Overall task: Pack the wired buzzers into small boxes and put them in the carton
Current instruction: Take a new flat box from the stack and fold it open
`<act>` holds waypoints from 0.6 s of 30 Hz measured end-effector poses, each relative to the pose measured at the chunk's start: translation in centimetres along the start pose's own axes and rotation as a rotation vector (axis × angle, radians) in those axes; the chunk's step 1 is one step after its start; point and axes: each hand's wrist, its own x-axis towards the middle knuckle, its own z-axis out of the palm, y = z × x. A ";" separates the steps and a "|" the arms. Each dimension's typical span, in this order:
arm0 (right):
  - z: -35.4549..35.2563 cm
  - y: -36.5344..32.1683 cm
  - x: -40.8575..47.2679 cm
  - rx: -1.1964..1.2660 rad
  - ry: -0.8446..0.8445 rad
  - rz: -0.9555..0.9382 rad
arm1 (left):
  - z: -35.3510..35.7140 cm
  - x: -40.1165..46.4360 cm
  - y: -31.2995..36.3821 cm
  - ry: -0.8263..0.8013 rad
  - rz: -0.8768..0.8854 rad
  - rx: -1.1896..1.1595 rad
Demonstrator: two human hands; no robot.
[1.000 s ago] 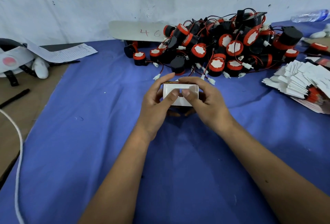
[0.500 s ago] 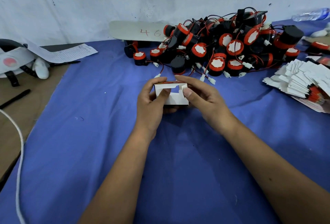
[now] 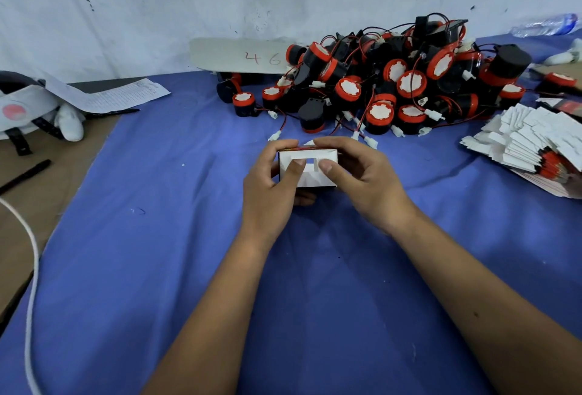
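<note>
1. Left hand (image 3: 271, 186) and right hand (image 3: 359, 180) together clamp the small white cardboard box (image 3: 310, 168) mid-table, thumbs on its flaps.
2. Uneven thumb pressure could crumple flaps.
3. The far pile of black-and-red wired buzzers (image 3: 393, 86) may snag wires.

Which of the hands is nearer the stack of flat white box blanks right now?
Right. The right hand grips the small box on the side facing the stack of flat box blanks; the left hand grips the box's far side, farther from the stack.
</note>
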 end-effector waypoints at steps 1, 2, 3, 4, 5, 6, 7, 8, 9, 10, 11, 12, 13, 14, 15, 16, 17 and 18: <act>-0.1 0.1 0.0 -0.006 0.018 -0.001 | 0.0 -0.1 0.1 -0.021 0.036 0.017; -0.1 0.1 0.1 -0.016 0.043 -0.003 | 0.0 -0.1 0.2 -0.051 0.072 0.030; -0.2 0.2 0.1 -0.029 0.070 -0.007 | 0.1 -0.2 0.3 -0.086 0.101 0.040; -0.2 0.2 0.2 -0.042 0.096 -0.009 | 0.1 -0.3 0.3 -0.116 0.117 0.052; -0.3 0.2 0.2 -0.050 0.119 -0.009 | 0.1 -0.3 0.3 -0.136 0.117 0.064; -0.3 0.2 0.2 -0.055 0.138 -0.009 | 0.2 -0.3 0.2 -0.144 0.107 0.072; -0.3 0.2 0.3 -0.064 0.149 -0.012 | 0.2 -0.3 0.1 -0.144 0.094 0.068; -0.2 0.2 0.3 -0.078 0.153 -0.016 | 0.2 -0.4 0.0 -0.139 0.085 0.051; -0.1 0.1 0.2 -0.098 0.152 -0.022 | 0.3 -0.4 0.1 -0.134 0.078 0.022; 0.0 0.0 0.2 -0.127 0.152 -0.034 | 0.3 -0.4 0.2 -0.132 0.070 -0.017; 0.1 -0.1 0.2 -0.166 0.154 -0.057 | 0.3 -0.4 0.3 -0.139 0.061 -0.057; 0.2 -0.1 0.1 -0.216 0.156 -0.087 | 0.3 -0.4 0.5 -0.154 0.049 -0.092; 0.2 -0.2 0.1 -0.266 0.153 -0.117 | 0.3 -0.4 0.7 -0.177 0.035 -0.123; 0.2 -0.3 0.1 -0.306 0.144 -0.138 | 0.3 -0.4 0.8 -0.197 0.015 -0.158; 0.2 -0.3 0.1 -0.330 0.131 -0.143 | 0.3 -0.4 0.8 -0.209 -0.007 -0.201; 0.1 -0.4 0.2 -0.339 0.114 -0.136 | 0.2 -0.3 0.8 -0.212 -0.022 -0.240; 0.1 -0.5 0.2 -0.333 0.088 -0.120 | 0.1 -0.2 0.7 -0.201 -0.026 -0.257; 0.2 -0.5 0.1 -0.317 0.055 -0.101 | 0.1 -0.1 0.7 -0.178 -0.018 -0.248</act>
